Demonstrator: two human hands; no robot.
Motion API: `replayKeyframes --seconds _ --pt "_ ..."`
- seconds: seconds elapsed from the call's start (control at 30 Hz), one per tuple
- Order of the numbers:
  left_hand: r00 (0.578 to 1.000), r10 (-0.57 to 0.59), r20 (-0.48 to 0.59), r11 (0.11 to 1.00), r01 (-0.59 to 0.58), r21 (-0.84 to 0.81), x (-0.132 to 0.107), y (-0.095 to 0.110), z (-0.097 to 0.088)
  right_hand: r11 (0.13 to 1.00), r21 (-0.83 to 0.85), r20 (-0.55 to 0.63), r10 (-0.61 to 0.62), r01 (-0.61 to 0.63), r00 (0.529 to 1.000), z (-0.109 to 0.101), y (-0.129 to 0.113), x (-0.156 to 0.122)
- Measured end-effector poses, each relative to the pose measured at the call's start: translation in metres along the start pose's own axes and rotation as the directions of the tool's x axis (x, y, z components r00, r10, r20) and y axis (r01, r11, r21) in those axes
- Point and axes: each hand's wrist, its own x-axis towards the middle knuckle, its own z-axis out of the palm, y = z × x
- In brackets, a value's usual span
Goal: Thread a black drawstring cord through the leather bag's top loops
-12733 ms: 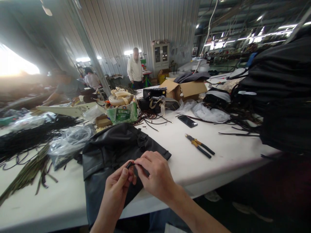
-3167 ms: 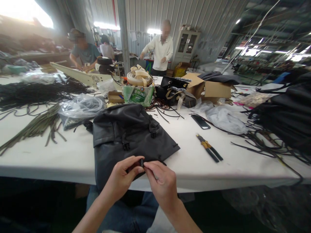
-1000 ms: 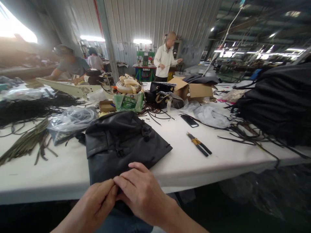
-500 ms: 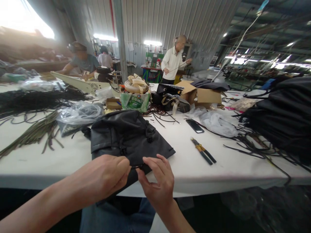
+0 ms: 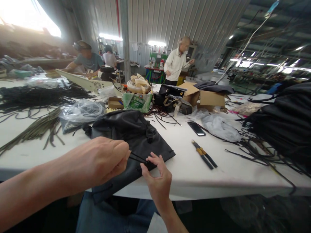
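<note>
A black leather bag (image 5: 126,132) lies flat on the white table (image 5: 218,174) and hangs over its near edge. My left hand (image 5: 102,160) is closed in a fist above the bag's near corner and pinches a thin black cord (image 5: 137,158). The cord runs tight from that fist to my right hand (image 5: 156,173). My right hand pinches the cord's other end at the bag's corner, with the other fingers spread.
Pliers (image 5: 203,158) and a phone (image 5: 197,128) lie right of the bag. Black cords (image 5: 36,97), a plastic bag (image 5: 81,111), a green carton with tape rolls (image 5: 137,97), cardboard boxes (image 5: 206,97) and stacked black bags (image 5: 286,126) crowd the table. Other people (image 5: 178,61) work behind.
My hands were together on the bag's near edge a second ago. My left hand has drawn away to the left and up, pulling the cord taut; my right hand stays at the bag's corner.
</note>
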Motion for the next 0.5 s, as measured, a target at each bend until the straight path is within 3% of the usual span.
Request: replayKeyframes --seconds 0.3,0.5 --pt "0.999 0.035 -0.017 0.999 -0.034 0.035 0.008 -0.009 0.001 0.964 0.102 0.052 0.243 -0.247 0.969 0.002 0.014 -0.006" --pt "0.995 0.083 0.051 0.995 -0.085 0.044 0.016 -0.014 0.002 0.965 0.08 0.05 0.248 -0.251 0.967 0.001 0.015 -0.009"
